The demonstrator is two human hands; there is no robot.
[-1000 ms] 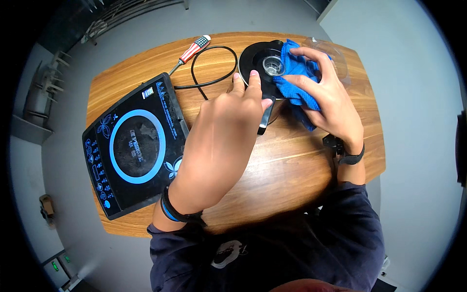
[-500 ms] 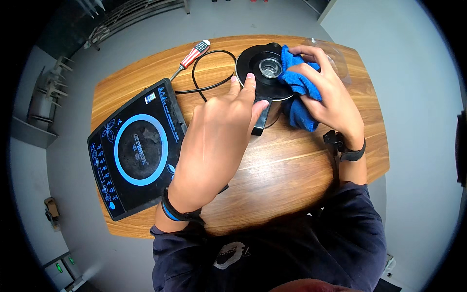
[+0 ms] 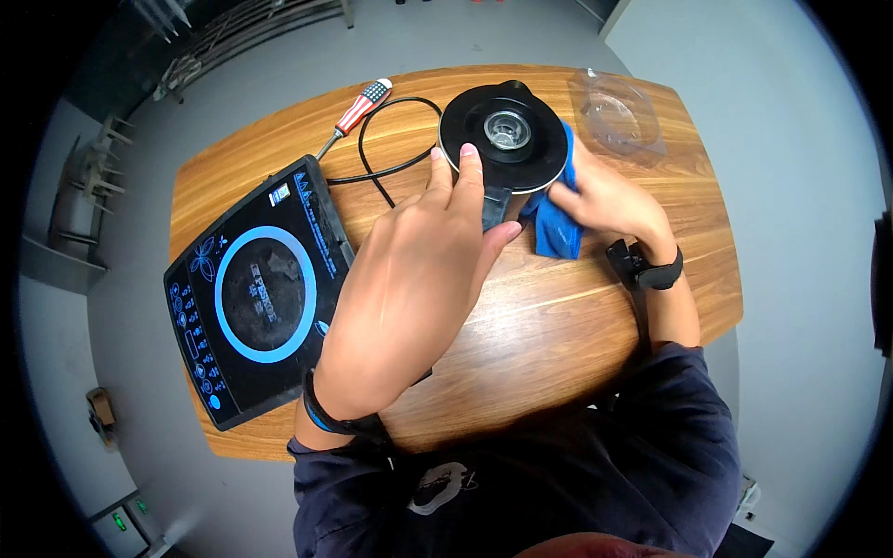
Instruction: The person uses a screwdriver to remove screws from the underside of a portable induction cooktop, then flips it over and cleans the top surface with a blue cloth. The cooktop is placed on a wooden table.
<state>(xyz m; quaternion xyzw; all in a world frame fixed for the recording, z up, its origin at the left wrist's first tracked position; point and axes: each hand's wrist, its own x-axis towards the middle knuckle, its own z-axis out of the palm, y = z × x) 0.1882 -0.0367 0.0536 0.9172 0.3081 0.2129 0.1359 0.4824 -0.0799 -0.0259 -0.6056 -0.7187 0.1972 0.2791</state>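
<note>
A jug [image 3: 526,203] with a round black lid [image 3: 544,149] and a clear cap [image 3: 508,131] in its middle stands at the far side of the table, its dark handle [image 3: 497,208] toward me. My left hand [image 3: 409,270] steadies it: two fingertips lie on the lid's near left edge, and the thumb is beside the handle. The other left fingers are hidden. My right hand [image 3: 609,191] presses a blue cloth [image 3: 558,232] against the jug's right side, below the lid. Its fingertips are out of sight behind the jug and cloth.
On the left lies a black induction cooker [image 3: 265,293]. Behind it are a screwdriver [image 3: 363,107] with a flag-patterned handle and a looped black cable [image 3: 365,144]. A clear plastic piece [image 3: 619,112] lies at the far right of the wooden table [image 3: 521,344].
My right hand has gone from the lid's right edge down to the jug's side, taking the cloth along. The clear plastic piece is now uncovered. My left hand keeps its place on the jug.
</note>
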